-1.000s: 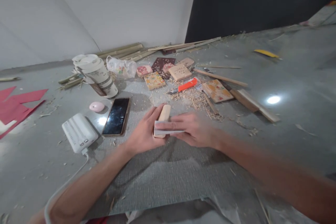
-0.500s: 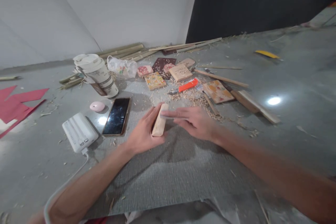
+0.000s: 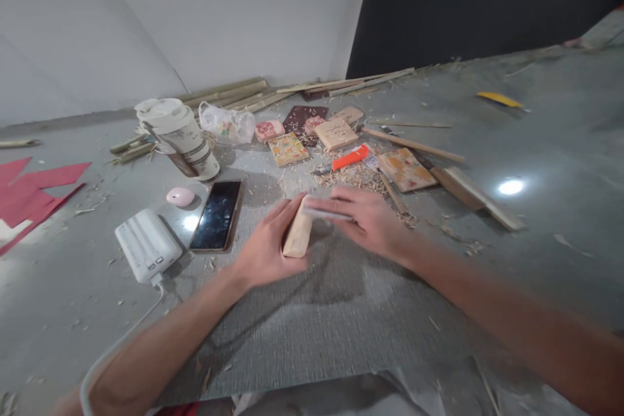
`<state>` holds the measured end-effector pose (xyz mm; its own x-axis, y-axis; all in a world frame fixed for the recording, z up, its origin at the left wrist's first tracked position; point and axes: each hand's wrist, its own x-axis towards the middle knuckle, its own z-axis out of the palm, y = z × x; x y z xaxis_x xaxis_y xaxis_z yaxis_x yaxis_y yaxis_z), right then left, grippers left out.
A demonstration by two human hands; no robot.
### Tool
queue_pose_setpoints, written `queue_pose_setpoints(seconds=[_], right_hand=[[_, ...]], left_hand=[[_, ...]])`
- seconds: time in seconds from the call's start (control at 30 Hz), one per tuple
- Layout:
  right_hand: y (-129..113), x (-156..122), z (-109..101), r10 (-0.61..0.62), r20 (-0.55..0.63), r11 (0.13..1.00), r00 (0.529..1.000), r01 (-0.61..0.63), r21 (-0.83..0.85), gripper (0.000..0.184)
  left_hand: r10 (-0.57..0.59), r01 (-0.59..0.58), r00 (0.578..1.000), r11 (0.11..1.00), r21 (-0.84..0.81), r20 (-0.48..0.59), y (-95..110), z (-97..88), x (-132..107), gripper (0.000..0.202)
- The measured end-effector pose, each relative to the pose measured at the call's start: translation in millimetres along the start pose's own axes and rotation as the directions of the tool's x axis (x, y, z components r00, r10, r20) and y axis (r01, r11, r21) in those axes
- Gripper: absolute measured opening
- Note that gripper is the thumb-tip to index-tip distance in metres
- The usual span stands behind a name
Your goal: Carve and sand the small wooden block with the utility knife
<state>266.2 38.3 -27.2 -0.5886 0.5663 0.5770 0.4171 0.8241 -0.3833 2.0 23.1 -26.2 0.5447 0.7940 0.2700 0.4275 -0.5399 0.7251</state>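
My left hand (image 3: 270, 240) is closed around a pale wooden block (image 3: 298, 236), which is held lengthwise and tilted slightly, its near end facing me. My right hand (image 3: 366, 218), smeared by motion, grips a thin greyish strip like folded sandpaper (image 3: 324, 209). The strip lies across the far upper part of the block and touches it. Beyond the hands, wood shavings (image 3: 358, 177) are scattered around an orange utility knife (image 3: 350, 157). Patterned square tiles (image 3: 407, 169) and an engraved wooden square (image 3: 336, 134) lie close by.
Left of my hands are a phone (image 3: 216, 216), a white power bank (image 3: 147, 246) with a cable, a pink case (image 3: 180, 196) and a lidded cup (image 3: 182, 140). Bamboo strips (image 3: 229, 94) lie along the wall. A yellow cutter (image 3: 500, 100) is far right, red sheets (image 3: 39, 192) far left.
My right hand has shifted slightly right and up with the strip, its fingers now more folded. The block has tilted slightly in my left hand, which stays in nearly the same place.
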Motion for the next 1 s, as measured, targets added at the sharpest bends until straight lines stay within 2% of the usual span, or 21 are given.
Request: queue_pose_setpoints(seconds=[0.03, 0.1, 0.2, 0.27, 0.33, 0.43, 0.5, 0.63, 0.67, 0.77, 0.83, 1.0], right_hand=[[2, 0, -1, 0.036, -0.012, 0.999, 0.999, -0.036, -0.008, 0.040], [0, 1, -2, 0.020, 0.000, 1.000, 1.000, -0.020, -0.012, 0.040], [-13, 2, 0, -0.136, 0.060, 0.990, 0.989, 0.133, 0.055, 0.041], [-17, 3, 1, -0.192, 0.071, 0.978, 0.979, 0.185, 0.095, 0.041], [-12, 3, 0, -0.138, 0.045, 0.989, 0.989, 0.135, 0.066, 0.039], [-3, 4, -3, 0.013, -0.006, 1.000, 1.000, -0.013, -0.014, 0.039], [-4, 3, -3, -0.002, 0.010, 1.000, 1.000, 0.002, -0.005, 0.039], [-12, 3, -1, -0.183, 0.090, 0.982, 0.979, 0.176, 0.075, 0.041], [-11, 3, -1, -0.173, 0.087, 0.984, 0.981, 0.168, 0.066, 0.041], [-5, 3, -2, -0.032, 0.024, 0.999, 0.999, 0.032, -0.002, 0.039], [-4, 3, -3, 0.000, 0.011, 1.000, 1.000, 0.001, -0.018, 0.039], [-13, 3, -1, -0.197, 0.116, 0.978, 0.974, 0.187, 0.087, 0.042]], left_hand=[[-0.002, 0.002, 1.000, 1.000, -0.002, 0.002, -1, 0.1, 0, 0.092], [-0.002, 0.002, 1.000, 1.000, -0.003, -0.001, -2, -0.4, 0, 0.092], [0.021, -0.021, 1.000, 1.000, 0.002, 0.015, -1, -1.6, -1, 0.095], [0.034, -0.035, 0.999, 0.999, 0.016, 0.026, 0, -1.9, -1, 0.096], [0.039, -0.040, 0.999, 0.998, 0.044, 0.028, 2, -1.2, -1, 0.094], [0.019, -0.023, 0.999, 0.996, 0.086, 0.045, 2, -0.1, -1, 0.088], [0.028, -0.031, 0.999, 0.996, 0.078, 0.039, 2, -0.3, -1, 0.086], [0.058, -0.058, 0.998, 0.997, 0.054, 0.010, 0, -2.0, -1, 0.091], [0.058, -0.058, 0.998, 0.996, 0.064, 0.008, 0, -2.1, 0, 0.091], [0.059, -0.059, 0.998, 0.994, 0.094, 0.001, -1, -1.5, 0, 0.086], [0.065, -0.065, 0.998, 0.994, 0.093, 0.004, -2, -1.2, 0, 0.085], [0.085, -0.088, 0.996, 0.991, 0.100, 0.028, -2, -2.2, -1, 0.091]])
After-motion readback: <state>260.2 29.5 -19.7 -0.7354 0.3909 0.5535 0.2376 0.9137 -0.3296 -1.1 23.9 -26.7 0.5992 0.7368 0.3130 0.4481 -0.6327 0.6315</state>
